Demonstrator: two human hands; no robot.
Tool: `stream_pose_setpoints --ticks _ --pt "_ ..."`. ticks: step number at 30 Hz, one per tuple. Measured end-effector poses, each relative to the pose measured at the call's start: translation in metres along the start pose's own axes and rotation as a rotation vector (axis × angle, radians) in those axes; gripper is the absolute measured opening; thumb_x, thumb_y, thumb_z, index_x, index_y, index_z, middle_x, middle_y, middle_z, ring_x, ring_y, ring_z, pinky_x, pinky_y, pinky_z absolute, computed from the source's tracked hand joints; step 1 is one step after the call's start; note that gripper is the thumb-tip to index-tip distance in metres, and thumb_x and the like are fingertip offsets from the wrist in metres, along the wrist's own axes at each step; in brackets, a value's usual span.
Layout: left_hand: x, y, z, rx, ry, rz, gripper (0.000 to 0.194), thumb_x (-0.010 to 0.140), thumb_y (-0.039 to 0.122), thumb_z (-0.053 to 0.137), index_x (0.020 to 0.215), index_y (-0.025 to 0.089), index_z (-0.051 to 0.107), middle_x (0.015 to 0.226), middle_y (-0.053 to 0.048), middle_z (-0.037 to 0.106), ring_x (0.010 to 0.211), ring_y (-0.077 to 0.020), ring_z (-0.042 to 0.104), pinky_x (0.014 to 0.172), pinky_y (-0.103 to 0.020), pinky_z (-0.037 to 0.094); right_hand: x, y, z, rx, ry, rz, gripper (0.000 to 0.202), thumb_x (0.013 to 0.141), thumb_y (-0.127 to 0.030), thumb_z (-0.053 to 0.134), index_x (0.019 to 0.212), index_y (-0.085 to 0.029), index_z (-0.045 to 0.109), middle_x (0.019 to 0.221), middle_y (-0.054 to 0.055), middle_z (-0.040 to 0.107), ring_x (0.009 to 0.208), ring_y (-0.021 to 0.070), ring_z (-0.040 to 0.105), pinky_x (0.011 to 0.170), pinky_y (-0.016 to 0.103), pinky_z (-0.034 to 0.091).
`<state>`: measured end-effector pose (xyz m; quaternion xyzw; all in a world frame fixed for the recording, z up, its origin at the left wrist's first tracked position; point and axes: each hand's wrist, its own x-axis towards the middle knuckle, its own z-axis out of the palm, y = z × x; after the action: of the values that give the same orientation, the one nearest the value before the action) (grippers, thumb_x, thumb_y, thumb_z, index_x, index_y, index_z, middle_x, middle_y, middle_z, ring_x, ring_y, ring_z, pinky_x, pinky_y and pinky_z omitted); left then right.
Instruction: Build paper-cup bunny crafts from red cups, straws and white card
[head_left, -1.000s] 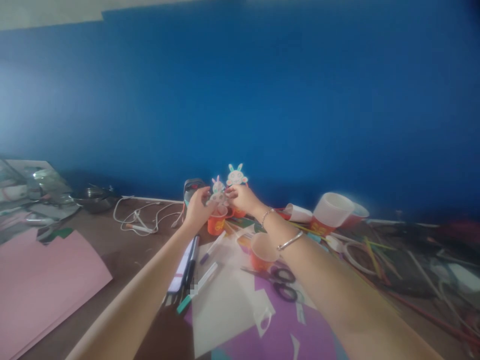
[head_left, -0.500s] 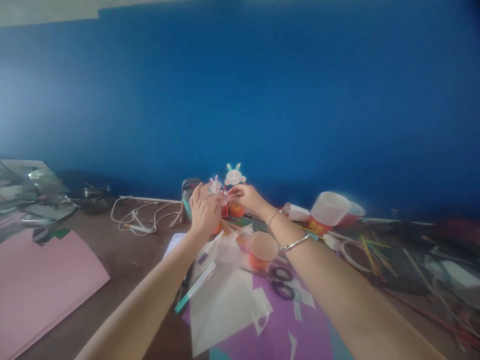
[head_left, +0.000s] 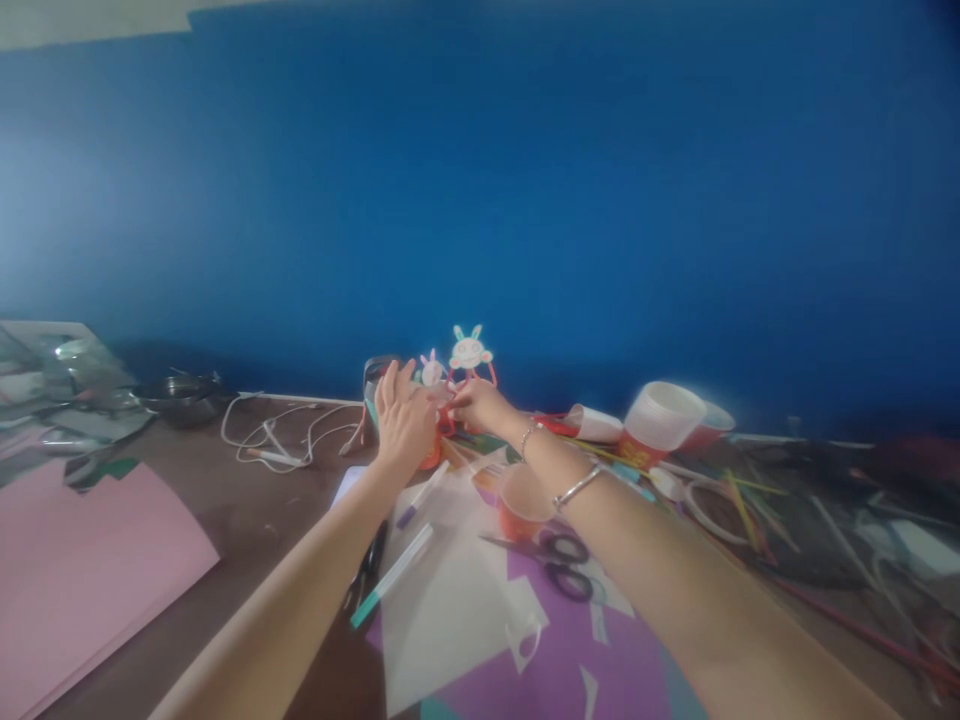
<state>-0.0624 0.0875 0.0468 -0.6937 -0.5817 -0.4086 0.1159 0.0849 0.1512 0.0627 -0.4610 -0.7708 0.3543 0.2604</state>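
Note:
Two small rabbit-faced figures stand near the wall: a paper rabbit with green ears and red stems beside its head, and a smaller pink-eared rabbit. Just in front of them are both of my hands. My left hand has its fingers stretched up and apart, its thumb side close to a red part below the smaller rabbit. My right hand is pinched at that same red part; what lies between its fingertips is too small to make out. Behind my left hand stands a dark container.
An orange paper cup, black-handled scissors, white paper and a teal-capped marker lie nearer me. Stacked cups stand right. Pink sheets, a white cable and a dark bowl are left.
My left hand has shifted slightly left and its fingers have straightened and spread. My right hand has moved a little down and left, uncovering more of the larger rabbit's red stems.

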Motion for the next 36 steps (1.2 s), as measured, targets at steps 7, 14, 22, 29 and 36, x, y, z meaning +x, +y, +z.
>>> stream_pose_setpoints --ticks 7,14,22,29,36 --pt "0.005 0.006 -0.016 0.172 -0.009 0.036 0.021 0.089 0.024 0.047 0.091 0.019 0.067 0.129 -0.011 0.056 0.128 -0.0319 0.039 0.104 -0.047 0.031 -0.005 -0.007 -0.002 -0.031 0.000 0.001 0.015 0.069 -0.011 0.059 0.055 -0.013 0.065 0.047 0.000 0.058 0.044 0.0119 0.058 0.046 0.019 0.042" --pt "0.011 0.010 -0.017 0.248 -0.304 0.146 0.022 0.091 0.019 0.042 0.096 0.016 0.064 0.100 -0.011 0.064 0.098 -0.0265 0.053 0.088 -0.038 0.040 -0.003 -0.004 0.001 -0.026 -0.018 -0.029 0.015 0.069 -0.008 0.059 0.055 -0.013 0.064 0.049 -0.001 0.060 0.042 0.0108 0.057 0.044 0.019 0.042" --pt "0.014 0.011 -0.011 0.273 -0.342 0.070 0.023 0.090 0.016 0.043 0.106 0.018 0.060 0.099 -0.010 0.063 0.096 -0.0242 0.057 0.080 -0.032 0.044 -0.005 -0.007 -0.003 0.002 -0.078 -0.080 0.024 0.076 -0.023 0.066 0.055 -0.013 0.060 0.052 0.000 0.060 0.040 0.0096 0.055 0.040 0.019 0.040" --pt "0.017 0.011 -0.011 0.238 -0.390 0.037 0.030 0.089 0.015 0.043 0.116 0.017 0.055 0.096 -0.011 0.066 0.095 -0.0257 0.062 0.074 -0.032 0.046 -0.002 -0.004 -0.003 0.005 -0.079 -0.122 0.034 0.079 -0.038 0.068 0.057 -0.013 0.059 0.060 0.001 0.060 0.043 0.0117 0.060 0.039 0.019 0.038" --pt "0.014 0.013 -0.011 0.196 -0.384 0.016 0.029 0.089 0.015 0.042 0.115 0.019 0.056 0.093 -0.011 0.067 0.093 -0.0266 0.063 0.075 -0.034 0.047 -0.002 -0.004 -0.002 -0.065 -0.063 -0.155 0.031 0.081 -0.030 0.063 0.055 -0.013 0.060 0.059 0.000 0.060 0.045 0.0113 0.060 0.042 0.019 0.039"
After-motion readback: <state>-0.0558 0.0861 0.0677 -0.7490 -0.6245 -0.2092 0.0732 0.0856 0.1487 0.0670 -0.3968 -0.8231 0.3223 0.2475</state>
